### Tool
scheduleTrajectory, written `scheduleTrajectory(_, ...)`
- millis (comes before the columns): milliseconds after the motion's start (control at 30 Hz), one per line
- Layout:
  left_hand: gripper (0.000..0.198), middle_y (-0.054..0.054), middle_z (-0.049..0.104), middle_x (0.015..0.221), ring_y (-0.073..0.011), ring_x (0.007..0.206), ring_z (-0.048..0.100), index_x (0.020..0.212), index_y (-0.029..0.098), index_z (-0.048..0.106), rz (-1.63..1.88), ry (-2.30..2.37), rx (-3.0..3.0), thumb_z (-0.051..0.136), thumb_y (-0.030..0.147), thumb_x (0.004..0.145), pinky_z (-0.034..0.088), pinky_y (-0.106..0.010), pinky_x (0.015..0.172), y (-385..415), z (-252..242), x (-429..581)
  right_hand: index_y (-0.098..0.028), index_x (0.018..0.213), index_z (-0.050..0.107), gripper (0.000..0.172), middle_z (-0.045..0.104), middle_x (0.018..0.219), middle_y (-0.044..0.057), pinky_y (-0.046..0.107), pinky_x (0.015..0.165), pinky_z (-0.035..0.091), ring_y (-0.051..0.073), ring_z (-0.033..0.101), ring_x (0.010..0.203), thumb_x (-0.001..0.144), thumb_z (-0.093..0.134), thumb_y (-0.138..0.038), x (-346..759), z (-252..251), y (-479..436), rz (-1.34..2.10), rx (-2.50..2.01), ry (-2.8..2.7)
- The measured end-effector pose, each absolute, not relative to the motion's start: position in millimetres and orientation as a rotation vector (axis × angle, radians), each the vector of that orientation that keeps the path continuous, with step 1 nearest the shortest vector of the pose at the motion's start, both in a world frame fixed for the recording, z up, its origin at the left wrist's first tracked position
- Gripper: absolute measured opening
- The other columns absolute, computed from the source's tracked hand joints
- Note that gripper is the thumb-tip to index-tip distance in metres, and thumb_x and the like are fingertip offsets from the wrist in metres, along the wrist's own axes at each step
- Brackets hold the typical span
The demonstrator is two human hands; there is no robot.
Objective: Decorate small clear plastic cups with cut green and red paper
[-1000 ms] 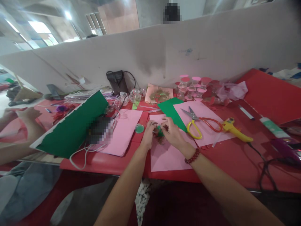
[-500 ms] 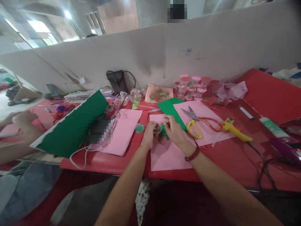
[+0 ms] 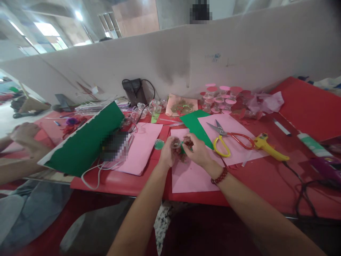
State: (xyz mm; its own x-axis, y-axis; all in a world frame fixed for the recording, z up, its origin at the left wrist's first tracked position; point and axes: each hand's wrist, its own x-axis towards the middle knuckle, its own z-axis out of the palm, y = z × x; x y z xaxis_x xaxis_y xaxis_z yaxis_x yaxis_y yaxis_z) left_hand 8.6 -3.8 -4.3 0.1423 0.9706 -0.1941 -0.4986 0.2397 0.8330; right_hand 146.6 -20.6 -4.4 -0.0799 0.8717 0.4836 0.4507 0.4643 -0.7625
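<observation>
In the head view, the person's left hand (image 3: 168, 153) is curling its fingers around a small clear round plastic shell (image 3: 176, 143), gripping it at the fingertips just above the table. The right hand (image 3: 199, 153), which is wearing a dark red bead bracelet (image 3: 220, 176) at the wrist, is closing thumb and forefinger on a small green paper scrap (image 3: 183, 148). The scrap is sitting between the two hands and is touching, or almost touching, the shell; the blur is hiding the exact contact.

Both hands are hovering over a pale pink paper sheet (image 3: 188, 176) that is lying flat on the red table (image 3: 266, 185). Just behind the right hand, a dark green paper sheet (image 3: 195, 125) is lying partly under a larger pink sheet (image 3: 234, 128). Steel scissors with one yellow and one red handle (image 3: 226, 140) are resting on that larger sheet, and a yellow glue gun (image 3: 269, 148) is lying just beside them on the right. Near the left hand, a small round clear lid with green inside (image 3: 159, 144) is sitting on the table.

Further left, a big green card with a white edge (image 3: 85, 142) is leaning over the table. A co-worker's hand (image 3: 23, 133) is working well apart, at the far left edge. A cluster of clear cups with pink lids (image 3: 221, 99) and a black pouch (image 3: 134, 90) are standing by the grey partition wall (image 3: 239, 53).
</observation>
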Motion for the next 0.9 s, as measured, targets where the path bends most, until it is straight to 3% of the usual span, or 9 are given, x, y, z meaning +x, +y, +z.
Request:
scheduleTrajectory(100, 0.025, 0.006, 0.045, 0.06, -0.0087, 0.049, 0.042, 0.083, 0.021, 0.05, 1.22, 0.871, 0.689, 0.064, 0.039, 0.073, 0.032, -0.024, 0.051, -5.4, -3.8, 9.6, -0.02, 0.086, 0.062, 0.008, 0.069, 0.083, 0.005, 0.03, 0.069, 0.048, 0.017, 0.062, 0.072, 0.083, 0.055, -0.019, 147.2, -3.2, -21.5, 0.428, -1.188, -1.786)
scheduleTrajectory(367, 0.022, 0.006, 0.048, 0.063, -0.0089, 0.05, 0.043, 0.081, 0.02, 0.049, 1.276, 0.848, 0.743, 0.063, 0.036, 0.072, 0.033, -0.024, 0.051, -4.9, -2.8, 11.0, -0.02, 0.073, 0.061, 0.017, 0.069, 0.079, 0.005, 0.029, 0.067, 0.044, 0.017, 0.06, 0.071, 0.088, 0.051, -0.02, 147.7, -1.6, -20.3, 0.376, -1.164, -1.851)
scheduleTrajectory(767, 0.024, 0.005, 0.048, 0.06, -0.0082, 0.047, 0.043, 0.078, 0.019, 0.052, 1.212, 0.859, 0.743, 0.063, 0.04, 0.076, 0.033, -0.023, 0.047, -4.9, -4.4, 9.7, -0.021, 0.071, 0.059, 0.02, 0.064, 0.07, 0.001, 0.026, 0.06, 0.039, 0.015, 0.054, 0.062, 0.088, 0.051, -0.021, 147.5, -1.8, -21.5, 0.378, -1.218, -1.847)
scheduleTrajectory(900, 0.031, 0.002, 0.051, 0.064, -0.0077, 0.048, 0.045, 0.08, 0.017, 0.057, 1.202, 0.818, 0.658, 0.06, 0.048, 0.084, 0.035, -0.022, 0.047, -3.5, 0.3, 8.6, -0.021, 0.081, 0.065, 0.018, 0.069, 0.075, 0.003, 0.028, 0.062, 0.042, 0.017, 0.059, 0.064, 0.089, 0.049, -0.022, 157.4, 1.3, -14.4, 0.342, -1.356, -1.767)
